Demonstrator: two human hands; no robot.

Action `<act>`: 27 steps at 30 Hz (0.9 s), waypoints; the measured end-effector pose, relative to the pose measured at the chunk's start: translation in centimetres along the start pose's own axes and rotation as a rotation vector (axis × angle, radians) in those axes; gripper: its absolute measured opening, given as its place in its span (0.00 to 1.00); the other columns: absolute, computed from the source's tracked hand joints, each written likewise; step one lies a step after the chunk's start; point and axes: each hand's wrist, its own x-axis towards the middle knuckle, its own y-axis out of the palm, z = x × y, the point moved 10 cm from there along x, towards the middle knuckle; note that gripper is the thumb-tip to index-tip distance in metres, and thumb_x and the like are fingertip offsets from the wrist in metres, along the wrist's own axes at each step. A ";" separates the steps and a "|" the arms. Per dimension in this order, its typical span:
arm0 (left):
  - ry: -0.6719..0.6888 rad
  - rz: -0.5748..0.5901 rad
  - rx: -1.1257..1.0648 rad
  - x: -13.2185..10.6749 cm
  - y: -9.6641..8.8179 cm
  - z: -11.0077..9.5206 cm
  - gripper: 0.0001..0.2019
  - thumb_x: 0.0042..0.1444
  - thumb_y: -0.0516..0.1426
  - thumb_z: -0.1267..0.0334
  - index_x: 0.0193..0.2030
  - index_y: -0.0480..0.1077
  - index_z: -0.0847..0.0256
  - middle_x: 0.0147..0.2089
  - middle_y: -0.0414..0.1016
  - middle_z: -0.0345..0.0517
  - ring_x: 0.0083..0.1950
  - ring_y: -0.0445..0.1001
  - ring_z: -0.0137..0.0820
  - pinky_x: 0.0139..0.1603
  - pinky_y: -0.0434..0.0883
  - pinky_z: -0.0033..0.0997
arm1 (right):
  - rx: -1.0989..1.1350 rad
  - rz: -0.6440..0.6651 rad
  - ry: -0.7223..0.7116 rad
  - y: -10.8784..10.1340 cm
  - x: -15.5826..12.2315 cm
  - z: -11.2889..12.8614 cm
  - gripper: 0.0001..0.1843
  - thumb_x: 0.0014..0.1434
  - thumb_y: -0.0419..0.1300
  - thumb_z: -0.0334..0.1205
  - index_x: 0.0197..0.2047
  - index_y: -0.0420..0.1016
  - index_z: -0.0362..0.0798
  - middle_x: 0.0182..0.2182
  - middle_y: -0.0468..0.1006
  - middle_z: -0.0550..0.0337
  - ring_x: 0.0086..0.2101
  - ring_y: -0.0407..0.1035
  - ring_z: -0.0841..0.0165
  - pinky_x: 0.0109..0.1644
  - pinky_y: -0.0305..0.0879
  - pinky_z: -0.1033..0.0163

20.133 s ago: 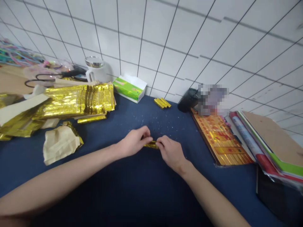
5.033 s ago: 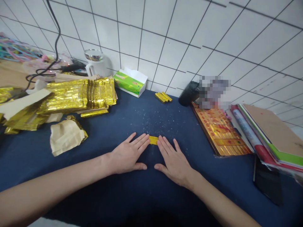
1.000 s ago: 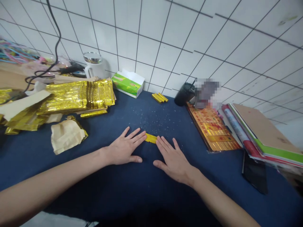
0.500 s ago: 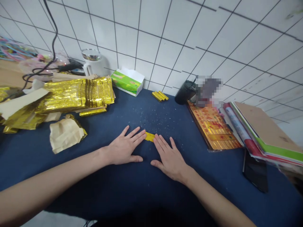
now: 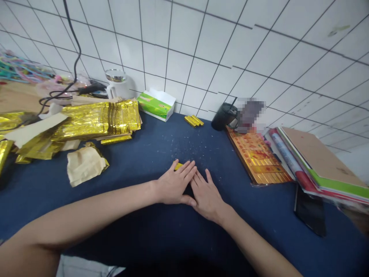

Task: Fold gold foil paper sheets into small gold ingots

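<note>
A small strip of gold foil paper (image 5: 178, 166) lies on the dark blue tabletop (image 5: 161, 154), mostly covered by my fingers. My left hand (image 5: 175, 184) rests flat across it, fingers stretched out and open. Beside it, my right hand (image 5: 206, 193) lies flat with its fingers extended and its fingertips against those of the left. Both thumbs meet nearer to me. Farther back sit several small rolled gold foil pieces (image 5: 194, 120). To the left is a crumpled sheet (image 5: 85, 166), pale on its upper face with a gold edge.
At the left stands a stack of folded gold foil paper (image 5: 95, 119), with a white mug (image 5: 117, 86) and a green tissue pack (image 5: 155, 104) behind. On the right are a black cup (image 5: 224, 116), orange-gold printed packets (image 5: 259, 156), stacked folders (image 5: 323, 157) and a black phone (image 5: 309, 211).
My left hand has slid right along the gold strip until its fingers touch my right hand. The right hand has barely moved. The view has shifted slightly.
</note>
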 end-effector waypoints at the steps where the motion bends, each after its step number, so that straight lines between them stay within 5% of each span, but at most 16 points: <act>1: 0.002 0.014 -0.012 -0.1 0.3 0.4 0.48 0.50 0.36 0.31 0.66 0.40 0.72 0.68 0.38 0.63 0.68 0.39 0.46 0.64 0.39 0.51 | 0.004 -0.007 0.005 0.0 0.0 -0.1 0.39 0.60 0.43 0.55 0.65 0.44 0.35 0.63 0.48 0.42 0.62 0.41 0.53 0.61 0.36 0.36; 8: -0.063 0.078 -0.003 -3.8 0.5 4.9 0.42 0.53 0.39 0.35 0.67 0.39 0.62 0.69 0.38 0.54 0.69 0.35 0.44 0.63 0.34 0.53 | 0.029 -0.069 0.014 -0.3 0.0 -0.4 0.40 0.60 0.38 0.61 0.66 0.40 0.41 0.65 0.43 0.47 0.63 0.38 0.57 0.62 0.35 0.38; 20: -0.065 0.071 -0.013 -4.0 0.5 5.0 0.43 0.51 0.43 0.34 0.67 0.39 0.61 0.69 0.37 0.53 0.69 0.35 0.46 0.63 0.34 0.56 | 0.049 0.014 0.059 -1.3 0.0 -0.7 0.39 0.60 0.37 0.60 0.65 0.43 0.41 0.64 0.45 0.46 0.63 0.39 0.57 0.61 0.35 0.37; 27: -0.067 0.059 0.002 -3.9 0.4 4.8 0.42 0.53 0.42 0.36 0.67 0.38 0.63 0.68 0.41 0.55 0.69 0.34 0.46 0.63 0.34 0.55 | 0.114 -0.032 -0.001 -1.6 3.3 2.5 0.43 0.59 0.35 0.62 0.66 0.38 0.36 0.65 0.39 0.44 0.63 0.33 0.58 0.63 0.35 0.41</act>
